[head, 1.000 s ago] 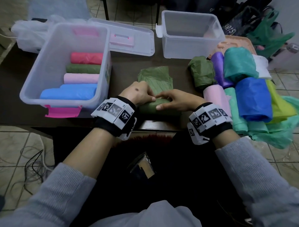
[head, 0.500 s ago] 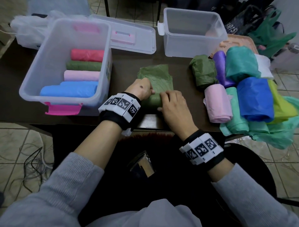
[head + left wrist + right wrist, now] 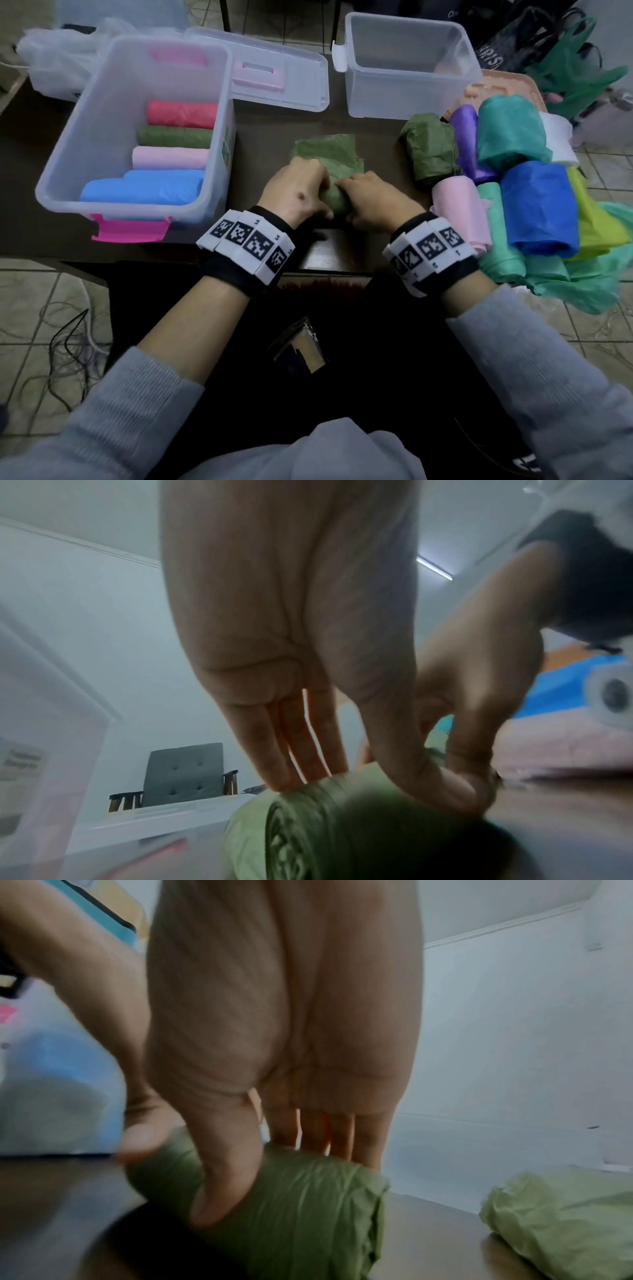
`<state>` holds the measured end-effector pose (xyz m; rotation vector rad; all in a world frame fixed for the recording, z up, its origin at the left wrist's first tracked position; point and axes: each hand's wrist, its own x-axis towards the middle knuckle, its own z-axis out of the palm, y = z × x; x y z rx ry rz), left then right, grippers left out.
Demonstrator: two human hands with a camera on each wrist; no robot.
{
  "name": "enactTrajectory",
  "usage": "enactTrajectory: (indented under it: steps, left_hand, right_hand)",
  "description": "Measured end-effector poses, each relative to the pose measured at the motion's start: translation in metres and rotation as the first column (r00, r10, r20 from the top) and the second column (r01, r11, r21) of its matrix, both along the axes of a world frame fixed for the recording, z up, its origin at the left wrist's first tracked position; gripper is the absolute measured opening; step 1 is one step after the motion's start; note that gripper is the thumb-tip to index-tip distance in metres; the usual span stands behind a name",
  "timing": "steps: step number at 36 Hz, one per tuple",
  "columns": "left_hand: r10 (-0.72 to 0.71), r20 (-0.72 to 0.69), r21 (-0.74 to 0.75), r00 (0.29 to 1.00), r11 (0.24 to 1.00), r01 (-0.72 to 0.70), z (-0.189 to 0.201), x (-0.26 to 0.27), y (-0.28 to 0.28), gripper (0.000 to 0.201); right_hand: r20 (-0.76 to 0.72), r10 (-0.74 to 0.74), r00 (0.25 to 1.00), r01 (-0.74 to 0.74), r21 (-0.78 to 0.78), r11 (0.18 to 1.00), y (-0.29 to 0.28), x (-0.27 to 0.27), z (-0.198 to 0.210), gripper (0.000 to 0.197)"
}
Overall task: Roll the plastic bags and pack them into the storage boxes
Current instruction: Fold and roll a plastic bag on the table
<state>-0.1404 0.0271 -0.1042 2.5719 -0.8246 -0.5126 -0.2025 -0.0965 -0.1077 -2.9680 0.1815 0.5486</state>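
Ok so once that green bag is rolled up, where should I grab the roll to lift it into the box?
Probably round the middle of the green roll, from above: it lies on its side across the table, soft and loosely wound, with a flat tail on the far side. The left hand and right hand already wrap it that way, thumbs near, fingers over the top.

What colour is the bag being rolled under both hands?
Olive green: the partly rolled bag shows best in the right wrist view.
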Motion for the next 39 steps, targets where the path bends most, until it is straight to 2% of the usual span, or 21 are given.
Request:
enactTrajectory:
  steps: [4,8,11,16,21,23,25,27,29,34,37,39]
  left_hand:
    - [-0.077,0.110,0.139,0.991,0.988,0.061,0.000,-0.005,-0.005,0.065]
    - [-0.096,0.156,0.168,0.983,0.983,0.069,0.002,-0.005,-0.006,0.067]
    - [-0.086,0.123,0.161,0.989,0.985,0.066,0.007,-0.003,-0.005,0.065]
    - [-0.090,0.006,0.199,0.996,0.976,0.087,0.016,-0.001,-0.003,0.062]
    - [-0.088,-0.137,0.242,0.987,0.963,0.119,0.015,0.001,0.000,0.058]
    - [-0.084,-0.142,0.250,0.986,0.961,0.118,0.014,0.001,-0.001,0.059]
    - [-0.072,-0.150,0.252,0.986,0.962,0.109,0.013,0.003,-0.002,0.060]
    - [-0.061,-0.161,0.248,0.985,0.964,0.100,0.012,0.004,-0.004,0.059]
    - [-0.054,-0.162,0.248,0.985,0.964,0.093,0.011,0.006,-0.005,0.058]
    - [-0.062,-0.178,0.227,0.982,0.969,0.102,0.011,0.014,-0.004,0.061]
    - [-0.067,-0.169,0.181,0.983,0.979,0.098,0.010,0.016,-0.002,0.065]
    - [-0.057,-0.105,0.121,0.993,0.990,0.070,0.010,0.014,-0.002,0.063]
  right_hand:
    - [-0.063,-0.044,0.997,0.051,0.110,0.993,-0.005,0.010,0.011,0.044]
    - [-0.118,-0.087,0.989,0.106,0.168,0.980,-0.012,0.014,0.015,0.063]
    - [-0.132,-0.137,0.982,0.167,0.256,0.952,-0.015,0.010,0.014,0.070]
    - [-0.162,-0.133,0.978,0.181,0.333,0.925,-0.016,-0.001,0.009,0.057]
    - [-0.204,-0.105,0.973,0.170,0.334,0.927,-0.008,-0.015,0.011,0.054]
    - [-0.142,-0.092,0.986,0.127,0.265,0.956,0.000,-0.022,0.012,0.052]
    - [-0.005,-0.077,0.997,0.077,0.136,0.988,0.010,-0.030,0.012,0.050]
    - [0.149,-0.051,0.987,0.053,-0.010,0.999,0.022,-0.038,0.010,0.045]
    - [0.224,-0.025,0.974,0.043,-0.076,0.996,0.033,-0.045,0.006,0.036]
    - [0.270,-0.020,0.963,0.050,-0.105,0.993,0.044,-0.047,-0.010,0.036]
    - [0.278,-0.048,0.960,0.066,-0.057,0.996,0.039,-0.043,-0.011,0.035]
    - [0.253,-0.075,0.964,0.076,0.006,0.997,0.032,-0.038,-0.009,0.037]
